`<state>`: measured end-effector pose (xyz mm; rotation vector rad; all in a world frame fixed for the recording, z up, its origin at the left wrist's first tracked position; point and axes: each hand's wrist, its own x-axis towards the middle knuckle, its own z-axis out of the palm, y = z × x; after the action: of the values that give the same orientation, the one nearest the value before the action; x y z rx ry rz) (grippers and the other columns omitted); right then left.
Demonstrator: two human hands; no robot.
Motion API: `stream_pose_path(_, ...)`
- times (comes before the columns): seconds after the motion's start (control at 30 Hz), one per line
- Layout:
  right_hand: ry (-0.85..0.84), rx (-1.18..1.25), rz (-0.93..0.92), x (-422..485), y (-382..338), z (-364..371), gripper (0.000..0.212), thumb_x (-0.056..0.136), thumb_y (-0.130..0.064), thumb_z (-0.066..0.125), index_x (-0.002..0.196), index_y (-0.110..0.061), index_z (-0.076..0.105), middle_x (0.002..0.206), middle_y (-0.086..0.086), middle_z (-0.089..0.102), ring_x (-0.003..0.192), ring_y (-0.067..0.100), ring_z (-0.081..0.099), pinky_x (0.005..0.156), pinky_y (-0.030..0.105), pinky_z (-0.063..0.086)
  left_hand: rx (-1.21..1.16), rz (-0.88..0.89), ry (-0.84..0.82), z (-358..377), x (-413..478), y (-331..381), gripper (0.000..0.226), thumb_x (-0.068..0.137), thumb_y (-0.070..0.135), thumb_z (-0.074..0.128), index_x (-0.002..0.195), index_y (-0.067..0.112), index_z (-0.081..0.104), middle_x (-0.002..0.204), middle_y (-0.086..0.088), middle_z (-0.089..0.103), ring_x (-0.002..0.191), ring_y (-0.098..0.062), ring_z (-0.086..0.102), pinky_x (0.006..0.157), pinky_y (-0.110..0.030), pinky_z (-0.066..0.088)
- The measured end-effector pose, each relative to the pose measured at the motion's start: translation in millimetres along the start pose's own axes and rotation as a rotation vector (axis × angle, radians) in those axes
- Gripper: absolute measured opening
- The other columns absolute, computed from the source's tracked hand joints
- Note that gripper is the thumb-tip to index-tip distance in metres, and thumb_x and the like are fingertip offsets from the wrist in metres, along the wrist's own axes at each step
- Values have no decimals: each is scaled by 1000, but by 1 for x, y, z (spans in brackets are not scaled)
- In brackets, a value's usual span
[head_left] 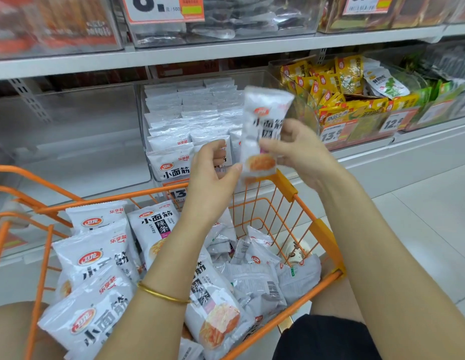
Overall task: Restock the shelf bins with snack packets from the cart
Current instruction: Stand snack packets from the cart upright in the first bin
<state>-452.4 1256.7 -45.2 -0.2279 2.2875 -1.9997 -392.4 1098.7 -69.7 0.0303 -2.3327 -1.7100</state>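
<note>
Glossy white snack packets (96, 258) lie heaped in the orange wire cart (304, 216). Above its far rim, the right hand (299, 152) pinches one crinkly upright packet (262, 120). The left hand (213, 175), fingers curled, thumbs its lower edge, grip unclear. Beyond the cart stands a clear plastic bin (257, 78).

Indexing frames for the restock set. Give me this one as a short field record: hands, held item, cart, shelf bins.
right hand: fingers and thumb pinch a white snack packet, held upright above the cart's far rim
left hand: thumb touches the packet's lower corner; grip unclear
cart: orange wire, holds many matching packets
bin in front: clear, rows of the same white packets
bin to the right: yellow packets
</note>
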Motion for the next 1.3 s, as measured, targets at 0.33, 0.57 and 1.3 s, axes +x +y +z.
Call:
stream_pose_path(0.33,43,-265,-36,45,1,0,34,80,-3,71,107,-17,55,102,3,66,98,24,64,85,42,55,177,27,-27,2,2,-13,43,90,16,57,131,22,47,123,8,41,122,-14,45,100,-26,43)
stream_pose_path(0.57,-2,-714,41,48,15,3,33,72,-16,80,102,-10,65,99,3,69,94,20,64,86,34,51,213,28,-43,2,1,-13,43,89,16,58,131,22,48,120,11,40,124,-15,43,105,-40,39)
stream_pose_path(1.3,-118,-810,154,56,-3,3,36,74,-32,79,88,-2,62,79,7,65,65,13,58,60,25,46,287,-16,-87,2,2,-17,41,88,18,57,128,23,49,127,2,40,123,-21,43,104,-41,38)
